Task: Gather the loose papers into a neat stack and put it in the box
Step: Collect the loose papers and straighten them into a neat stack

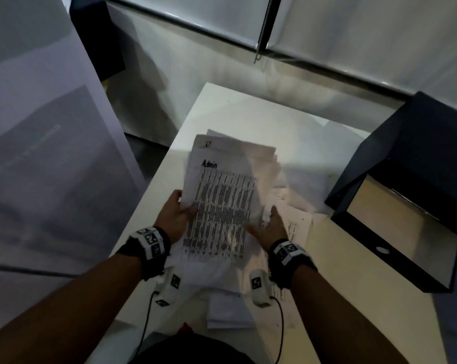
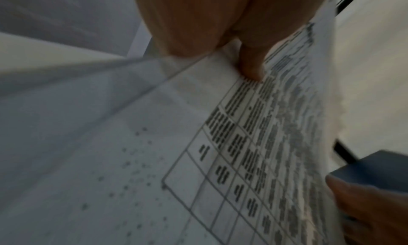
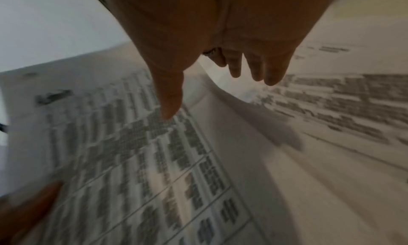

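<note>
Both hands hold a stack of papers [image 1: 222, 200] tilted up above the white table [image 1: 222, 106]; its top sheet is a printed table headed "Admin". My left hand [image 1: 178, 214] grips the left edge, thumb [image 2: 251, 65] on the top sheet, fingers hidden beneath. My right hand [image 1: 269, 227] holds the right edge, which curls up between the thumb [image 3: 170, 98] on the print and the fingers [image 3: 256, 69] behind it. More loose papers [image 1: 298, 224] lie under and right of the stack, others [image 1: 227, 308] near me. The dark box [image 1: 379, 248] stands open at the right, tan inside.
The box's lid [image 1: 411, 143] leans back behind it. A large pale panel [image 1: 38, 127] stands close on the left, beside the table's left edge. Window blinds with a hanging cord [image 1: 261, 30] run along the back. Cables trail from both wrists.
</note>
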Demonstrator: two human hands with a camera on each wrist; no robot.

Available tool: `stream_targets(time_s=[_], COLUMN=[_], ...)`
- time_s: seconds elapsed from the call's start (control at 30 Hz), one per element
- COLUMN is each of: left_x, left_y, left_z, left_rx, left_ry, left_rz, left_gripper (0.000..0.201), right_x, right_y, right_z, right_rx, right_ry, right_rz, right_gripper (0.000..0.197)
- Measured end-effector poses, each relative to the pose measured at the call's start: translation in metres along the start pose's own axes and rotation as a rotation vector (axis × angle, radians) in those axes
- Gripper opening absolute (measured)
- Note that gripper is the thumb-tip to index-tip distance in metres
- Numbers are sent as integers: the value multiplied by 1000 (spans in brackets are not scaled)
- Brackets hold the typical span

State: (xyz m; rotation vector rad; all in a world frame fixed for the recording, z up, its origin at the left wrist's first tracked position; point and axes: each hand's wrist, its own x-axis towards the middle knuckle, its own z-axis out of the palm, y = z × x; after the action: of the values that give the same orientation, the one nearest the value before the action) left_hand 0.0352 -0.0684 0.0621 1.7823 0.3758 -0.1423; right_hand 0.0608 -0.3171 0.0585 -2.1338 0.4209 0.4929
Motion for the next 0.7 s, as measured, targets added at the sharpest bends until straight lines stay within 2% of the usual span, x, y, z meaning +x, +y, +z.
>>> stream_targets(time_s=[0.07,0.13,0.17,0.27,0.3,0.33,0.4,0.47,0.57,0.7], left_x=[-2,-3,-2,1,1,1,-5,-13,-17,-10], left_y=[19,38,49,78,81,83,82,82,80,78], left_z=[-12,-22,-26,-31,-32,-31,-27,-20,-15,-17], left_rx=[-125,-209,-221,-187,-157,-112,-72,-142,-222,-323], left_ry=[-30,-61,-74,-84,-64,-43,-24,0,15,11], left_rz=[66,133,177,326,369,408,425,395,385,328], left_gripper=[31,42,46,52,54,57,57,57,67,80], right_x=[-3,-10,-15,-29,-36,-43,-52,-55,-55,-57], right_y=[-20,-45,-59,-92,-99,-104,-104,-96,-93,-99], right_z=[-24,-47,-57,-76,-80,-82,-80,-73,-68,-72], right_rx=[179,389,449,497,542,593,634,603,624,691], right_ry=[14,-36,-51,78,121,138,127,127,139,163], right_rz=[-61,-170,-230,-416,-473,-522,-561,-553,-569,-624], right_gripper=[123,120,110,42,28,22,20,25,42,49])
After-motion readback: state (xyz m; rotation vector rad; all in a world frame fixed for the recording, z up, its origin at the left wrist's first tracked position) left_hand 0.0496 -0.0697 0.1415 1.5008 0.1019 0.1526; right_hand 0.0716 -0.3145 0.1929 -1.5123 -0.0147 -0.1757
